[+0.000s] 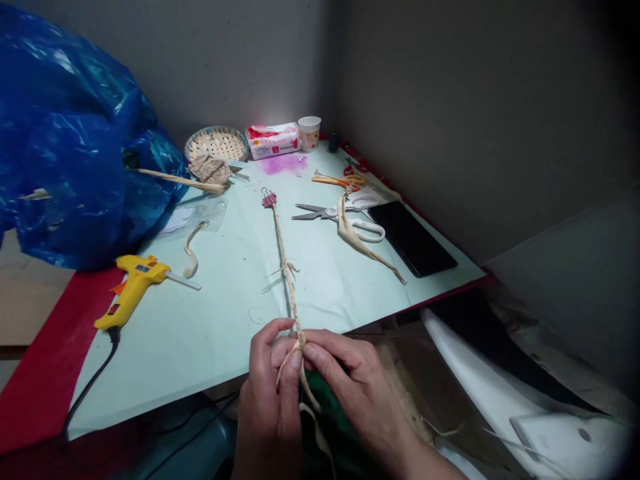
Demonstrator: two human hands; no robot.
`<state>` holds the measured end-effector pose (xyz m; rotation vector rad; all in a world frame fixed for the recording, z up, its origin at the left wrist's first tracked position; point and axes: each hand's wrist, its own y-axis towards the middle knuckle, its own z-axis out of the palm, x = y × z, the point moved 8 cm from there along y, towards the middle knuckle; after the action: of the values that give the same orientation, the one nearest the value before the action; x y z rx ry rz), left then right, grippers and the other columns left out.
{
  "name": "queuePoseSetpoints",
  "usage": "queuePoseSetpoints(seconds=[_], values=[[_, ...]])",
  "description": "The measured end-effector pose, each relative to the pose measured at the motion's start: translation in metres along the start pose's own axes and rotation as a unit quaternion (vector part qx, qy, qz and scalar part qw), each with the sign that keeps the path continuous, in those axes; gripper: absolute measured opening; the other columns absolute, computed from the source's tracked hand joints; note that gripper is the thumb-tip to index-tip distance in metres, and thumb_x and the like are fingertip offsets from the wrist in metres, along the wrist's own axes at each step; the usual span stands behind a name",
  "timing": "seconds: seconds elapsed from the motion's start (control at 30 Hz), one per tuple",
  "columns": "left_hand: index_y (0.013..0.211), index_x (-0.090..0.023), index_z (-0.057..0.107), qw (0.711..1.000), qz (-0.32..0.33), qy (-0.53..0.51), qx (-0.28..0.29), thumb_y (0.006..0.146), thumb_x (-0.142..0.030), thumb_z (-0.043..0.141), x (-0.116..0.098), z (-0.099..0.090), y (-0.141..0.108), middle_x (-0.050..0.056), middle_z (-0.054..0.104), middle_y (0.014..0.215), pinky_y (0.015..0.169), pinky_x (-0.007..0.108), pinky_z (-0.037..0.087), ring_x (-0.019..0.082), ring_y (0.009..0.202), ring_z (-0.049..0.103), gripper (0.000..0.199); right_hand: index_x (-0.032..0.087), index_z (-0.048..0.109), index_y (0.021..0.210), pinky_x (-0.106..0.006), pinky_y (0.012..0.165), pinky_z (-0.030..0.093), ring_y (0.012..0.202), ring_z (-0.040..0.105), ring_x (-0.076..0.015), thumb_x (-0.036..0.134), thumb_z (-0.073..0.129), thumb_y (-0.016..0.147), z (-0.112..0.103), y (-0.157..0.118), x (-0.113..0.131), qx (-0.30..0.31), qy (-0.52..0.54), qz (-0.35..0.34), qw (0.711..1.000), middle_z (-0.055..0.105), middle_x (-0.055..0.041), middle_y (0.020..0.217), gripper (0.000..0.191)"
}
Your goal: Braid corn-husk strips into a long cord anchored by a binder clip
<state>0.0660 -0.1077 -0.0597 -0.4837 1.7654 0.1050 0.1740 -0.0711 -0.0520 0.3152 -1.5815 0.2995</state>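
Note:
A thin straw-coloured braid [284, 257] runs from a pink binder clip [269, 199] on the table towards me. At its near end, just past the table's front edge, my left hand [273, 377] pinches the braid between thumb and fingers. My right hand [345, 373] grips the same spot from the other side, thumb against index finger. Loose strands [313, 427] hang below the fingers. Small stray ends stick out halfway along the braid. Exactly which strand each hand holds is partly hidden by the fingers.
White-handled scissors [335, 213], a dried husk strip [363, 240] and a black phone [413, 239] lie right. A yellow glue gun [133, 290] and a blue plastic bag [85, 133] are left. Behind stand a woven basket [217, 141], a tissue pack [274, 141] and a paper cup [309, 133].

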Motion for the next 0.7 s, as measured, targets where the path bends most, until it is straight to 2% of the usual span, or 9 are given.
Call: queuePoseSetpoints(seconds=[0.1, 0.17, 0.27, 0.37, 0.47, 0.63, 0.7], values=[[0.116, -0.022, 0.052, 0.991, 0.061, 0.113, -0.031, 0.093, -0.033, 0.045, -0.008, -0.004, -0.004, 0.003, 0.076, 0.094, 0.071, 0.027, 0.05, 0.018, 0.08, 0.072, 0.027, 0.025, 0.074, 0.105, -0.02, 0.082, 0.05, 0.085, 0.067, -0.0134, 0.02, 0.051, 0.094, -0.003, 0.0, -0.002, -0.042, -0.013, -0.007, 0.999, 0.074, 0.0007, 0.095, 0.025], [0.116, -0.022, 0.054, 0.969, 0.134, 0.202, -0.057, 0.095, -0.026, 0.042, -0.017, -0.006, -0.008, 0.003, 0.076, 0.096, 0.066, 0.024, 0.05, 0.016, 0.074, 0.072, 0.024, 0.024, 0.074, 0.104, -0.021, 0.076, 0.05, 0.078, 0.067, -0.0137, 0.02, 0.052, 0.093, -0.005, -0.001, -0.002, -0.064, -0.034, -0.016, 0.997, 0.074, -0.0004, 0.09, 0.025], [0.111, -0.019, 0.057, 0.907, 0.26, 0.319, -0.092, 0.096, -0.019, 0.041, -0.032, -0.004, -0.017, 0.006, 0.076, 0.099, 0.062, 0.024, 0.046, 0.015, 0.069, 0.071, 0.022, 0.022, 0.075, 0.1, -0.02, 0.062, 0.048, 0.062, 0.061, -0.0124, 0.022, 0.053, 0.092, -0.006, -0.003, -0.004, -0.079, -0.073, -0.014, 0.994, 0.07, 0.0002, 0.075, 0.023], [0.103, -0.019, 0.06, 0.843, 0.351, 0.391, -0.118, 0.097, -0.018, 0.04, -0.043, -0.002, -0.026, 0.005, 0.076, 0.086, 0.057, 0.025, 0.041, 0.014, 0.063, 0.068, 0.021, 0.02, 0.075, 0.089, -0.02, 0.051, 0.042, 0.052, 0.053, -0.011, 0.024, 0.053, 0.092, -0.007, -0.005, -0.008, -0.087, -0.091, 0.002, 0.992, 0.063, 0.002, 0.06, 0.023], [0.094, -0.02, 0.058, 0.816, 0.386, 0.42, -0.1, 0.097, -0.019, 0.038, -0.048, -0.001, -0.032, 0.001, 0.074, 0.072, 0.051, 0.028, 0.035, 0.014, 0.053, 0.063, 0.02, 0.019, 0.073, 0.078, -0.02, 0.054, 0.043, 0.056, 0.056, -0.0114, 0.024, 0.053, 0.092, -0.007, -0.007, -0.014, -0.092, -0.079, 0.021, 0.992, 0.065, 0.0014, 0.063, 0.025], [0.096, -0.02, 0.058, 0.824, 0.367, 0.429, -0.051, 0.092, -0.017, 0.044, -0.04, -0.002, -0.037, 0.001, 0.073, 0.076, 0.052, 0.03, 0.036, 0.016, 0.057, 0.064, 0.014, 0.019, 0.074, 0.082, -0.022, 0.066, 0.049, 0.072, 0.065, -0.0153, 0.025, 0.055, 0.091, -0.002, -0.007, -0.018, -0.081, 0.005, 0.056, 0.995, 0.071, -0.0006, 0.075, 0.022], [0.102, -0.016, 0.058, 0.814, 0.383, 0.435, -0.043, 0.09, -0.015, 0.048, -0.032, 0.001, -0.04, 0.004, 0.073, 0.077, 0.054, 0.03, 0.037, 0.017, 0.059, 0.066, 0.016, 0.019, 0.076, 0.088, -0.023, 0.073, 0.05, 0.079, 0.067, -0.0172, 0.028, 0.057, 0.09, 0.0, -0.007, -0.018, -0.069, 0.068, 0.078, 0.992, 0.073, -0.0018, 0.076, 0.021]])
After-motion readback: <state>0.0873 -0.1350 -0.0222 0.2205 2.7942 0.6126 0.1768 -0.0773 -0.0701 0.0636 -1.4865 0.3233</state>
